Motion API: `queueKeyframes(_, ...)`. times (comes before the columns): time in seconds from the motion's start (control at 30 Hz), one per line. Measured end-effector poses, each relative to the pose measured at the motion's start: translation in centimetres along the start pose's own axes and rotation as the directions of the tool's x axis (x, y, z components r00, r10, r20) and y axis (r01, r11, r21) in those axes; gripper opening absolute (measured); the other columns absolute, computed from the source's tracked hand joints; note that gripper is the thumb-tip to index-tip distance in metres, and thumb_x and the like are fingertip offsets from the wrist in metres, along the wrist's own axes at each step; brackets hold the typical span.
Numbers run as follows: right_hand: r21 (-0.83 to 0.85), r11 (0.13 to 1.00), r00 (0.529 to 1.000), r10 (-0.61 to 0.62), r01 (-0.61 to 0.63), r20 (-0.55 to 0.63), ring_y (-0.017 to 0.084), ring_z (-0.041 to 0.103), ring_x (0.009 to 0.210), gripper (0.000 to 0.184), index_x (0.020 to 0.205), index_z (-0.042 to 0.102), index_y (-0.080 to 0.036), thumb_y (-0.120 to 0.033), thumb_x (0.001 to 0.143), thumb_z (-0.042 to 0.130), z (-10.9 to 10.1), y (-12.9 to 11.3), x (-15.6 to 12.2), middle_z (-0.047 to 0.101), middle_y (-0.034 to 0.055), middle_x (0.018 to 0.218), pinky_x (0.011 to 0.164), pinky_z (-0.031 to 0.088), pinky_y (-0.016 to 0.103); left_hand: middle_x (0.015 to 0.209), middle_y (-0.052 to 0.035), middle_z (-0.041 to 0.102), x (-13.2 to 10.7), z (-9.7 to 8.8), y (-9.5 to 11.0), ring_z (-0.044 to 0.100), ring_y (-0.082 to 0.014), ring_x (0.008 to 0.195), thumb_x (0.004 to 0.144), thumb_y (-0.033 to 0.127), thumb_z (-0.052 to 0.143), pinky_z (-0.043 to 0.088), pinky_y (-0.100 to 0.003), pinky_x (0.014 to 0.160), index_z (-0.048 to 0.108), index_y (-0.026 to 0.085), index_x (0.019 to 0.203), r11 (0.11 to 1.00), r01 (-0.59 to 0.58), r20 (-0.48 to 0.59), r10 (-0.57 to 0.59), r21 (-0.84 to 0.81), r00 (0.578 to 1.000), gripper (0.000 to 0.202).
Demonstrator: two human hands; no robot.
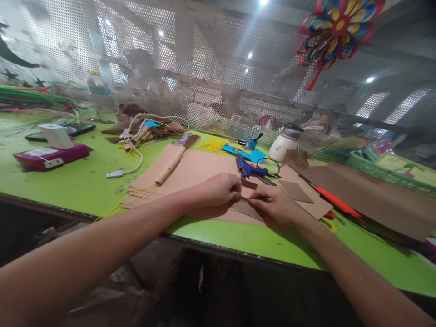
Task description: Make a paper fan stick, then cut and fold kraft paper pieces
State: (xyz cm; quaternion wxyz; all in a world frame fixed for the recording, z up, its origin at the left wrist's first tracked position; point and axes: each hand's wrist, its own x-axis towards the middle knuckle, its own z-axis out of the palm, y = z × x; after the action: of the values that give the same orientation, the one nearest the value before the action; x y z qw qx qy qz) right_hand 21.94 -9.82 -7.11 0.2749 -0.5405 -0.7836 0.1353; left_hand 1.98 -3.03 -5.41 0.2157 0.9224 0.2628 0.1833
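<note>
My left hand is closed in a pinch, fingertips pressed together at the edge of a small brown paper piece. My right hand pinches the same piece from the other side, thumb and forefinger together. Both hands are above light-brown paper sheets near the table's front edge. Just behind the fingertips lies a dark brown ridged strip. A blue hot glue gun rests beyond it. To the left, a rolled brown paper tube with yellow strands lies across the sheets.
Blue paper, a small blue jar and a white jug stand farther back. At right are orange-handled scissors, brown sheets and a green basket. A white cable and purple box lie left.
</note>
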Motion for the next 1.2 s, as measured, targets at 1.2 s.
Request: queueKeyframes(1.2,-0.568,0.796,0.977,-0.165,0.211,0.132,0.015,0.048,0.063,0.028,0.063,0.058,-0.017,-0.027,0.087,0.048,-0.2,-1.0,-0.5,0.057,0.0063,0.07,0.057,0.032,0.028,0.067,-0.0041,0.059,-0.2,0.5,0.6,0.048,-0.0126,0.062,0.074,0.014,0.053,0.034,-0.024,0.058,0.054,0.015,0.054,0.932,-0.269,0.001,0.278,0.243,0.961,0.02)
